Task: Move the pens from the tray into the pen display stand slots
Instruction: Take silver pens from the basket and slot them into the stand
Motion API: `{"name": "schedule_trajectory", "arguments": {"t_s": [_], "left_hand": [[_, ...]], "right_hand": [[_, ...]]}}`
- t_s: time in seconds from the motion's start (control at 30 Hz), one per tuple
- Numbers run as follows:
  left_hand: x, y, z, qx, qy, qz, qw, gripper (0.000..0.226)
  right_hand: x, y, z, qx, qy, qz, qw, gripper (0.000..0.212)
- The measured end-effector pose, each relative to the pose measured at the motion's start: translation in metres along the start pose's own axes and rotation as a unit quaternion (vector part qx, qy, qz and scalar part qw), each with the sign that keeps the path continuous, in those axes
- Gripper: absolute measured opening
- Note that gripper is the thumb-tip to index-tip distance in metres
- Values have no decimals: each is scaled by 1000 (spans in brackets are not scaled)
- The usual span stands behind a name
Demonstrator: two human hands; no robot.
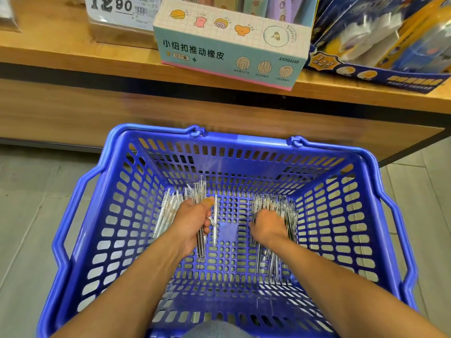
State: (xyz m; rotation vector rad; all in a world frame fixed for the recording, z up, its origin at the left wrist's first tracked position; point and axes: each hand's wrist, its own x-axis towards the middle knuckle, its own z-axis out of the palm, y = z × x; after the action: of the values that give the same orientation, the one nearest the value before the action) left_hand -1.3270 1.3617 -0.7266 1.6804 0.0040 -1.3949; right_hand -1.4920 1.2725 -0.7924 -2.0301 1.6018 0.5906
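Both hands down in a blue basket of clear pens, below a wooden shelf.

The shelf crosses the top of the frame, carrying a pastel eraser box at centre, a dark blue display pack at upper right and a price card at upper left. In the basket, the left hand grips a bundle of pens, with more lying just left of it. The right hand curls over the right pile of pens, fingers hidden, so I cannot tell whether its grip has closed.
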Motion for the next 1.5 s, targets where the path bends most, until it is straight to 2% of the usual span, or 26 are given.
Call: {"name": "schedule_trajectory", "arguments": {"t_s": [0.1, 0.17, 0.27, 0.3, 0.33, 0.4, 0.47, 0.53, 0.6, 0.67, 0.77, 0.83, 0.9, 0.97, 1.03, 1.1, 1.13, 1.2, 1.3, 1.37, 1.5], "left_hand": [[0, 0, 0, -4, 3, -2, 1000, 41], [0, 0, 0, 4, 5, -1, 1000, 44], [-1, 1, 1, 1, 8, -1, 1000, 42], [-1, 1, 1, 1, 8, 0, 1000, 39], [-1, 1, 1, 4, 8, 2, 1000, 35], [-1, 1, 1, 15, 7, 7, 1000, 26], [-2, 1, 1, 16, 8, 12, 1000, 21], [-3, 2, 1, 16, 10, 14, 1000, 37], [-3, 1, 1, 17, 18, 17, 1000, 73], [-1, 1, 0, -5, 5, 19, 1000, 94], [-1, 4, -1, -59, -26, 8, 998, 105], [-2, 4, -1, -65, -25, 5, 998, 90], [-1, 2, -2, -46, -5, 6, 999, 53], [-1, 2, -2, -29, 7, 6, 1000, 24], [-1, 3, -1, -33, 12, 0, 999, 12], [-2, 4, -1, -38, 8, -3, 999, 9], [-2, 4, -1, -35, 7, -3, 999, 9], [-2, 4, -2, -27, 6, -2, 1000, 9], [-1, 3, -2, -30, 1, -1, 1000, 9], [-1, 3, -2, -29, 0, 1, 1000, 9], [-1, 2, -3, -27, 0, 4, 1000, 9]], "right_hand": [[-3, -10, 9, -95, -13, -33, 995, 19], [-3, -15, 12, -95, -24, -27, 995, 22], [-3, -19, 14, -13, -40, 8, 999, 10], [-1, -20, 13, 18, -45, 9, 999, 10], [-1, -20, 10, 54, -55, 3, 997, 20], [-4, -21, 4, 125, -95, -46, 987, 33], [-15, -24, -5, 191, -133, -112, 966, 28], [-27, -29, -13, 279, -168, -147, 934, 17], [-37, -34, -20, 368, -199, -168, 893, 15], [-45, -41, -26, 425, -218, -191, 858, 16], [-57, -53, -28, 423, -218, -221, 851, 21], [-59, -56, -26, 418, -215, -230, 852, 26], [-56, -53, -29, 419, -226, -235, 847, 27], [-46, -43, -31, 418, -222, -209, 856, 26], [-31, -26, -28, 372, -165, -137, 903, 23], [-16, -6, -18, 228, -86, -65, 968, 28], [-12, 2, -12, 156, -62, -38, 985, 32], [-7, 11, -3, 74, -47, -6, 996, 30], [-4, 8, 6, 18, -35, 8, 999, 13], [-2, 3, 10, -3, -27, 17, 999, 25], [-1, -6, 25, -5, -43, 35, 998, 73]]}}
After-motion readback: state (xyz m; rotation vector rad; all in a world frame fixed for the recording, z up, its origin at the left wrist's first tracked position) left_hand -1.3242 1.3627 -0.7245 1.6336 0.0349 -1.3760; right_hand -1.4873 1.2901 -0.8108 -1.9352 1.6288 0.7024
